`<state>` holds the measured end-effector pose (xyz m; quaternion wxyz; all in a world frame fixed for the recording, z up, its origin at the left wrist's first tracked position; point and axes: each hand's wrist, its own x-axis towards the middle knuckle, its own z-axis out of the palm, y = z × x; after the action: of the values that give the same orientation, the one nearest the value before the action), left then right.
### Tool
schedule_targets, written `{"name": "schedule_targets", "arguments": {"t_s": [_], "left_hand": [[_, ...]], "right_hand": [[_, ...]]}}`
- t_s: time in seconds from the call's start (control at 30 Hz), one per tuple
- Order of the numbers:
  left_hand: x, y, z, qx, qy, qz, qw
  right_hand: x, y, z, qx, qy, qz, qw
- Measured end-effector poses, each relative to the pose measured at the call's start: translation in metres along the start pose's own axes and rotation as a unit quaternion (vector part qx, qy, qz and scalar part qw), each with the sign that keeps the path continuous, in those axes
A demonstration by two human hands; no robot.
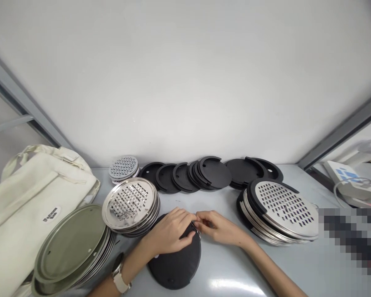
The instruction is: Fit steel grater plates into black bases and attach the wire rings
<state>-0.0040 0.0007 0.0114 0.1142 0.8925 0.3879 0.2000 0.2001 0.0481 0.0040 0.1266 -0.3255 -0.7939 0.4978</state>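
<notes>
A round black disc (181, 266) lies on the grey table in front of me. My left hand (174, 231) rests across its upper part, fingers bent over the far right rim and thumb on the face. At that same rim my right hand (218, 227) is pinched, its fingertips meeting those of the left. Whatever is between the right fingertips is too small and hidden to name. A thin shiny metal bit (199, 234) shows along the rim just below them. Left of the disc, close to my left hand, stands a stack of round metal graters (130, 204).
Green round plates (74, 243) are stacked at left, beside a cream bag (40, 194). Smaller graters (123, 168) stand behind. Several black discs (216, 173) line the wall. At right are graters with black rims (287, 206) and a white box (346, 177) with a cable.
</notes>
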Motion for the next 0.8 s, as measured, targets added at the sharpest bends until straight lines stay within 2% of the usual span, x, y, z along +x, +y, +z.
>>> {"name": "schedule_targets", "arguments": {"t_s": [0.27, 0.43, 0.8], "left_hand": [[0.0002, 0.0001, 0.0007, -0.006, 0.012, 0.012, 1.0], [-0.0012, 0.0002, 0.0004, -0.014, 0.005, -0.006, 1.0], [-0.001, -0.0005, -0.0001, -0.008, 0.001, 0.005, 1.0]], "right_hand": [[0.0008, 0.0007, 0.0004, -0.014, 0.004, -0.014, 1.0], [0.0017, 0.0043, 0.0003, -0.029, -0.001, -0.025, 0.999], [0.0023, 0.0029, -0.0013, -0.019, -0.009, -0.031, 0.999]]}}
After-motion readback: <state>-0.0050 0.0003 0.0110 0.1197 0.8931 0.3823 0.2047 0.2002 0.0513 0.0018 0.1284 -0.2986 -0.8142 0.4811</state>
